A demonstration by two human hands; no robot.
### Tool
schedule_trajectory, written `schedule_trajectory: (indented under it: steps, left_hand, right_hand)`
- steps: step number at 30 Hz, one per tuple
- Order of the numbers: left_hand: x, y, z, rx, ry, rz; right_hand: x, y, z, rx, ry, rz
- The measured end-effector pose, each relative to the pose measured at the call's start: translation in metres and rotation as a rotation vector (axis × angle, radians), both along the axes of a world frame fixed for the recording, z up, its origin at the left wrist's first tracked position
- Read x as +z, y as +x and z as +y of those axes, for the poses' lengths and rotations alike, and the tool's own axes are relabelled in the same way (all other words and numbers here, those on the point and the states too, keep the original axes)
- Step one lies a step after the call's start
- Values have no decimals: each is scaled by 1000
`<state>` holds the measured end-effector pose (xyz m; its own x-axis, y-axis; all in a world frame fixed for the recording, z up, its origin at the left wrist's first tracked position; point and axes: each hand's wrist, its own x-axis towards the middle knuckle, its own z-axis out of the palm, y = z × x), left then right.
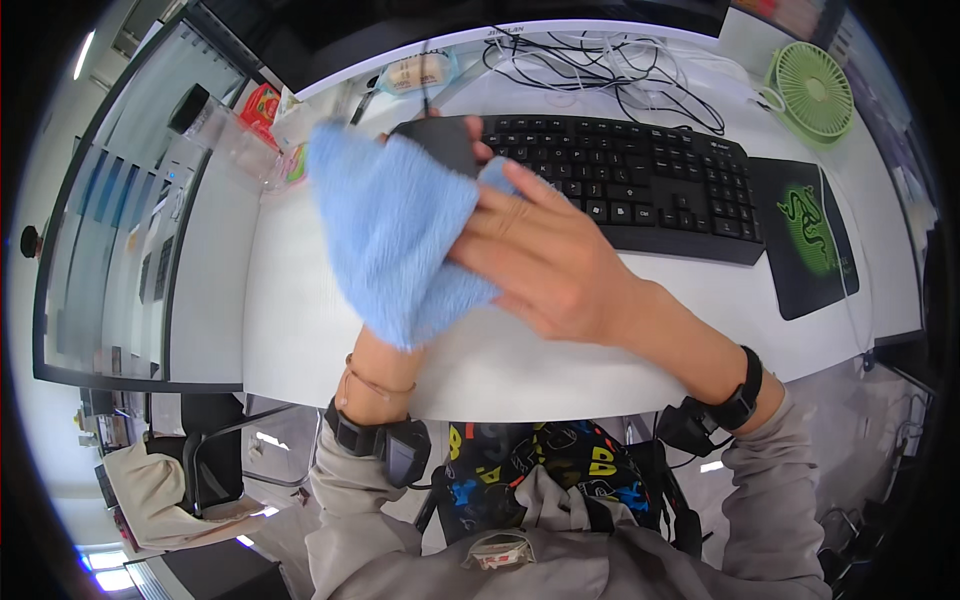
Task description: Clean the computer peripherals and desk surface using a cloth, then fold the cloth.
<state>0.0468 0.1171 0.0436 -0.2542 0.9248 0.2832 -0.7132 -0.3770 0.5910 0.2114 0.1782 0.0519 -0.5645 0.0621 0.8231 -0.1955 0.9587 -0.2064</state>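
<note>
A light blue towel cloth (397,232), partly blurred, is gripped in my right hand (547,262). It lies against the lower part of a black wired computer mouse (439,141), whose cable runs up toward the monitor. My left hand (477,136) holds the mouse from beneath; only some fingertips show beside it, and the cloth covers the rest of that hand. Just right of the mouse, a black keyboard (637,180) lies on the white desk (300,315), partly behind my right hand.
A monitor (480,37) spans the back, with tangled cables (600,67) before it. To the right are a green fan (814,90) and a black mouse pad (806,232). A clear bottle (229,135) and a packaged item (420,71) stand left of centre, beside a glass partition (112,225).
</note>
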Motion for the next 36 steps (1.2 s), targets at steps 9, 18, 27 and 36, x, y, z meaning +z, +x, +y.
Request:
schedule_trajectory:
  steps: [9, 18, 27, 36]
  left_hand:
    - [20, 18, -2, -63, -155, -132]
    - [2, 16, 8, 58, -205, 45]
    - [24, 20, -21, 232, -108, 549]
    - [28, 12, -5, 993, 343, 1759]
  right_hand:
    - [4, 0, 10, -126, 139, 19]
    - [1, 5, 20, -217, -29, -18]
    - [3, 4, 0, 173, -98, -113]
    - [3, 6, 14, -104, 7, -23]
